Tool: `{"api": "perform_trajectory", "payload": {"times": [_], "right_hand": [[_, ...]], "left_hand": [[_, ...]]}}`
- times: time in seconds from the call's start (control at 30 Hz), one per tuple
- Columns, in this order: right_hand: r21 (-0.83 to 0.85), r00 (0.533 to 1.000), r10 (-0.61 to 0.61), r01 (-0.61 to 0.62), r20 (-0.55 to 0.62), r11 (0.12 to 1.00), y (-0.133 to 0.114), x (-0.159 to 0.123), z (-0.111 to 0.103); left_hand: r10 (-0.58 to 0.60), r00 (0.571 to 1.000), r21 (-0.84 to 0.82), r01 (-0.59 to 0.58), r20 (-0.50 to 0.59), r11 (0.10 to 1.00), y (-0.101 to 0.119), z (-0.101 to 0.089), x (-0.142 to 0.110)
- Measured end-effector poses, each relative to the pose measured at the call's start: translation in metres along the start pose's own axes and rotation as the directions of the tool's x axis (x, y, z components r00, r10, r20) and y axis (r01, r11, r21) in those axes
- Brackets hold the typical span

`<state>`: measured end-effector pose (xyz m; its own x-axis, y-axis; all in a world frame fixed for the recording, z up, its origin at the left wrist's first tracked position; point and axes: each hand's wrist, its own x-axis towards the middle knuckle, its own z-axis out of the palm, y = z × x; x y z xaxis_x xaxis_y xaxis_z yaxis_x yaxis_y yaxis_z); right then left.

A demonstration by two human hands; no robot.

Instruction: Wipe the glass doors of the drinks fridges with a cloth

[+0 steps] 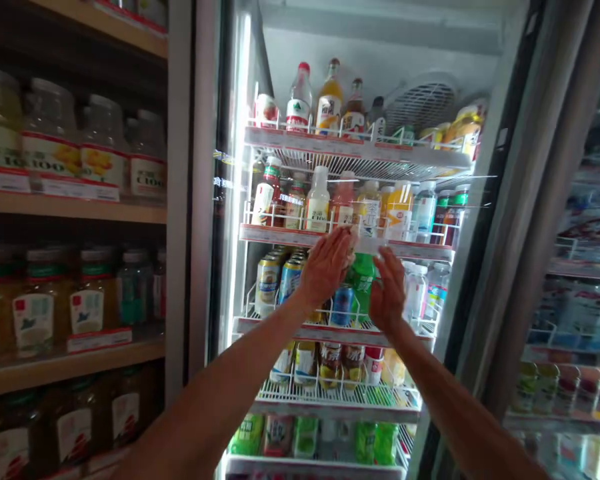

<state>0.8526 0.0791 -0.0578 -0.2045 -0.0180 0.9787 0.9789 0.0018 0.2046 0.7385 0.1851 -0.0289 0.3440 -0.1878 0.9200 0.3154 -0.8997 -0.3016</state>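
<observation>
My left hand (326, 265) is raised before the drinks cooler, fingers stretched and close together. A pale, crumpled-looking patch (351, 253) shows along its far edge; I cannot tell whether it is a cloth or a reflection. To its right, my right hand (387, 288) is up too, fingers apart and slightly bent, somewhat blurred. Between and behind both hands are a large green bottle (364, 277) and a blue can (342, 305) on the middle shelf. White lettering (223, 182) at the left suggests a glass pane in front; whether either hand touches it is unclear.
Bottles such as an orange juice bottle (399, 212) line the upper wire shelves (350, 150). Beer cans (269, 283) stand lower left. A wooden shelf (70, 205) with jars is left of the cooler's metal frame (206, 200). Another stocked cooler (573, 320) stands right.
</observation>
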Motion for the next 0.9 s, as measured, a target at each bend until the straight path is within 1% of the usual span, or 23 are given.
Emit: {"api": "perform_trajectory", "payload": {"times": [0.03,0.1,0.13,0.2,0.23,0.27,0.3,0.33,0.37,0.4,0.43,0.47,0.5,0.53,0.57,0.6,0.63,0.67,0.7,0.73,0.77,0.8,0.9], "right_hand": [[0.065,1.000,0.006,-0.007,0.025,0.998,-0.015,0.005,0.010],[0.114,0.997,0.060,-0.064,0.044,0.991,-0.039,0.013,0.029],[0.096,0.995,0.089,-0.093,0.044,0.991,-0.048,0.017,0.038],[-0.014,0.989,0.127,-0.127,0.069,0.992,-0.063,0.025,0.053],[-0.089,0.986,0.129,-0.120,0.103,0.989,-0.069,0.029,0.061],[-0.164,0.982,0.124,-0.100,0.144,0.981,-0.074,0.034,0.068],[-0.229,0.976,0.115,-0.071,0.183,0.971,-0.079,0.039,0.075],[-0.275,0.972,0.096,-0.034,0.214,0.961,-0.082,0.044,0.080],[-0.296,0.969,0.059,0.015,0.239,0.955,-0.082,0.048,0.083],[-0.300,0.967,0.009,0.070,0.255,0.951,-0.079,0.051,0.082],[-0.294,0.965,-0.037,0.116,0.261,0.949,-0.070,0.052,0.077],[-0.289,0.967,-0.065,0.138,0.248,0.947,-0.056,0.050,0.067],[-0.290,0.975,-0.070,0.131,0.213,0.948,-0.037,0.046,0.052],[-0.298,0.985,-0.049,0.098,0.166,0.949,-0.012,0.041,0.033],[-0.315,0.998,0.006,0.014,0.064,0.949,0.015,0.036,0.013],[-0.331,0.998,0.047,-0.055,-0.034,0.942,0.043,0.032,-0.008],[-0.337,0.985,0.084,-0.131,-0.151,0.932,0.068,0.029,-0.025],[-0.319,0.959,0.129,-0.209,-0.252,0.924,0.088,0.029,-0.037],[-0.278,0.929,0.150,-0.251,-0.338,0.927,0.099,0.031,-0.043],[-0.243,0.912,0.155,-0.260,-0.380,0.934,0.099,0.034,-0.041],[-0.215,0.907,0.150,-0.249,-0.392,0.944,0.090,0.039,-0.032],[-0.199,0.925,0.129,-0.210,-0.357,0.957,0.073,0.043,-0.018],[-0.203,0.985,0.063,-0.095,-0.159,0.975,0.003,0.048,0.033]], "left_hand": [[-0.012,1.000,-0.020,0.012,0.006,1.000,-0.001,-0.002,0.001],[0.029,0.998,-0.063,-0.026,0.049,0.998,-0.014,-0.013,-0.001],[0.071,0.995,-0.072,-0.066,0.075,0.995,-0.025,-0.021,-0.005],[0.125,0.988,-0.037,-0.122,0.095,0.992,-0.055,-0.038,-0.020],[0.089,0.994,0.018,-0.090,0.059,0.996,-0.070,-0.046,-0.029],[-0.017,1.000,0.078,0.019,-0.017,0.997,-0.085,-0.053,-0.039],[-0.107,0.993,0.117,0.113,-0.057,0.987,-0.097,-0.058,-0.048],[-0.170,0.982,0.144,0.181,-0.088,0.973,-0.107,-0.061,-0.055],[-0.209,0.972,0.160,0.225,-0.107,0.961,-0.114,-0.062,-0.061],[-0.218,0.969,0.169,0.235,-0.113,0.957,-0.117,-0.062,-0.064],[-0.210,0.971,0.174,0.228,-0.115,0.958,-0.118,-0.061,-0.066],[-0.199,0.972,0.178,0.219,-0.123,0.959,-0.118,-0.060,-0.067],[-0.192,0.972,0.183,0.215,-0.133,0.959,-0.116,-0.058,-0.067],[-0.186,0.972,0.189,0.212,-0.144,0.959,-0.115,-0.057,-0.066],[-0.182,0.972,0.196,0.210,-0.150,0.958,-0.113,-0.056,-0.065],[-0.180,0.971,0.203,0.210,-0.155,0.956,-0.112,-0.056,-0.064],[-0.180,0.971,0.208,0.211,-0.156,0.955,-0.112,-0.055,-0.063],[-0.181,0.971,0.212,0.211,-0.155,0.954,-0.111,-0.055,-0.063],[-0.182,0.972,0.215,0.212,-0.151,0.953,-0.112,-0.055,-0.063],[-0.186,0.972,0.215,0.214,-0.144,0.953,-0.112,-0.055,-0.063],[-0.190,0.972,0.212,0.217,-0.140,0.953,-0.112,-0.056,-0.063],[-0.195,0.971,0.208,0.221,-0.138,0.953,-0.112,-0.056,-0.063],[-0.196,0.970,0.188,0.221,-0.142,0.957,-0.112,-0.057,-0.063]]}}
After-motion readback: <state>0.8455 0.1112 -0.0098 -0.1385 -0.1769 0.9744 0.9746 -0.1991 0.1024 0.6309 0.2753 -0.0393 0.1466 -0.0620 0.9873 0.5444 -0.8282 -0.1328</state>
